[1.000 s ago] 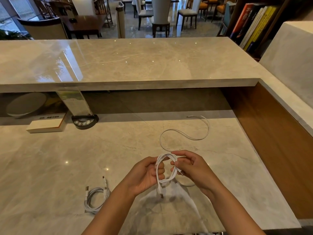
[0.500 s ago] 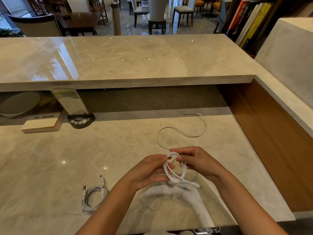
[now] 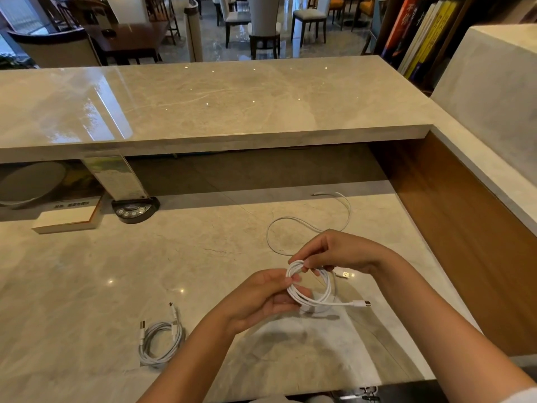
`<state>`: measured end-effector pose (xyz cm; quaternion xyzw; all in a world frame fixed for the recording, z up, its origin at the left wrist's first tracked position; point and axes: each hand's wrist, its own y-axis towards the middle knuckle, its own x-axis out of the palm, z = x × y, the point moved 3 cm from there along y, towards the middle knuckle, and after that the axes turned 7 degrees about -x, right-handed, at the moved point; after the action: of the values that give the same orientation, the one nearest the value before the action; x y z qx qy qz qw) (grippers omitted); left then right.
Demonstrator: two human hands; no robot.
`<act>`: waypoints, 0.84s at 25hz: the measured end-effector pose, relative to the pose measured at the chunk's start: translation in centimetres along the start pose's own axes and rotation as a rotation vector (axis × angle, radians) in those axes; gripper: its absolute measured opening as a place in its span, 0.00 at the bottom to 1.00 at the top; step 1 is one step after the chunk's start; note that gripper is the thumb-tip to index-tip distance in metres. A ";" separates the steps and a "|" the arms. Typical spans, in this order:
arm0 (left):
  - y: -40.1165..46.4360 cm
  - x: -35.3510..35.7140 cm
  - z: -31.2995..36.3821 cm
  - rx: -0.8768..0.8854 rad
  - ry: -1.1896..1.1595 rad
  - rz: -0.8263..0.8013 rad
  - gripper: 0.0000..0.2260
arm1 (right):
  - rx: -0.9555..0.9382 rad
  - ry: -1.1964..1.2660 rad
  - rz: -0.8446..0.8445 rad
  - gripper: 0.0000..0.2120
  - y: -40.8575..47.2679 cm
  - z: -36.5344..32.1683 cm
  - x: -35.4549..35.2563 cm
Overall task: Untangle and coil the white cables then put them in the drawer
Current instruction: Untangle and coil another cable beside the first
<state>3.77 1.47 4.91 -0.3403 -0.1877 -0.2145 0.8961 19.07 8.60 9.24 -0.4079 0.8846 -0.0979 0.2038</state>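
Marble worktop [image 3: 87,286], lower tier, carrying all the cables; a raised marble counter [image 3: 203,97] runs along its far edge. Places below are given relative to the coil held in the hands.

Left hand [image 3: 261,298]: comes in from the lower left, its fingers [image 3: 293,279] curled round the left side of the held coil [image 3: 312,286]. Right hand [image 3: 345,253]: reaches over from the right, thumb and forefinger pinched together on the top of the same coil.

Held coil: several white loops gathered into a ring above the near part of the worktop. One slim plug [image 3: 361,303] sticks out to the lower right of the ring; a flat metal plug [image 3: 344,274] sticks out to the right, just below the right hand.

Loose cable [image 3: 293,221]: lies uncoiled on the worktop beyond the held coil, in an open loop with its tail curving away to the far right.

Finished bundle [image 3: 161,338]: lies coiled on the worktop well to the lower left of the held coil, plugs pointing away from the viewer.

White box [image 3: 65,218] and dark round device [image 3: 135,209]: side by side, far to the upper left of the held coil, under the counter's overhang.
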 end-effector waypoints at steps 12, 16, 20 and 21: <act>0.6 -0.5 0.3 -0.023 0.040 0.162 0.14 | -0.110 -0.413 0.013 0.08 1.6 -2.6 0.0; 0.9 -0.6 0.2 0.066 -0.207 0.190 0.11 | -0.236 -0.623 0.420 0.10 0.7 -2.1 -0.1; 0.9 -1.6 0.3 0.236 -0.520 0.269 0.13 | -0.085 0.037 1.116 0.12 -2.4 1.7 1.1; 0.9 -1.7 0.4 0.261 -0.527 0.289 0.11 | 0.003 0.139 1.067 0.13 -2.2 2.8 2.1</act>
<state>2.77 2.78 3.92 -0.2894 -0.3888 0.0361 0.8740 20.53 5.54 6.89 0.1061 0.9802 -0.0088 0.1668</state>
